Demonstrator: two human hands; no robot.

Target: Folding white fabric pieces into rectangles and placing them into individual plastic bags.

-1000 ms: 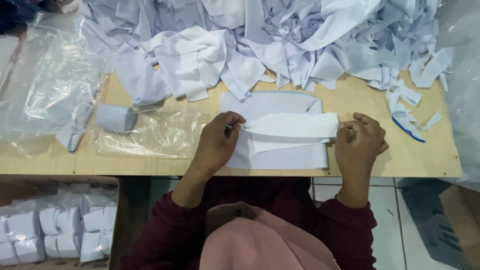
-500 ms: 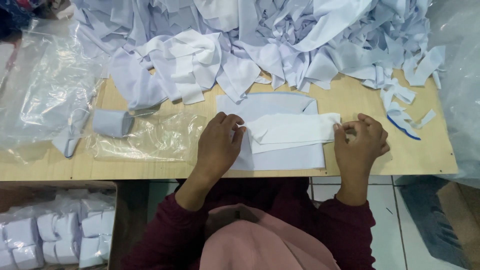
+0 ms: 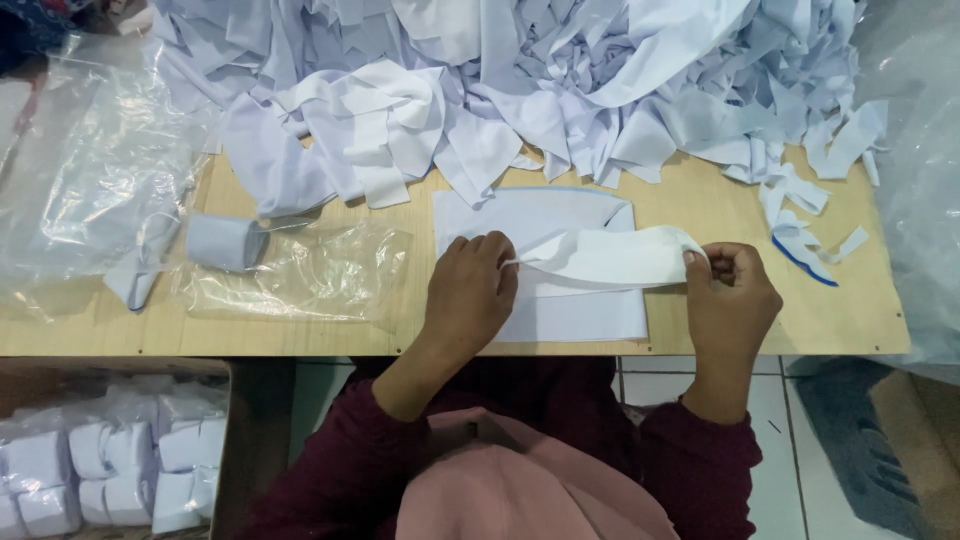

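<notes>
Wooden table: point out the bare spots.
Bare table lies right of the right hand, below the loose scraps, and between the clear bag and the left hand. The fabric pile crowds the far edge.

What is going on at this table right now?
A person in dark red sleeves holds a white fabric strip taut between both hands, left hand at one end, right hand at the other. It is raised just above a flat stack of white fabric pieces on the wooden table. A big heap of white strips lies behind, and a clear plastic bag to the left.
</notes>
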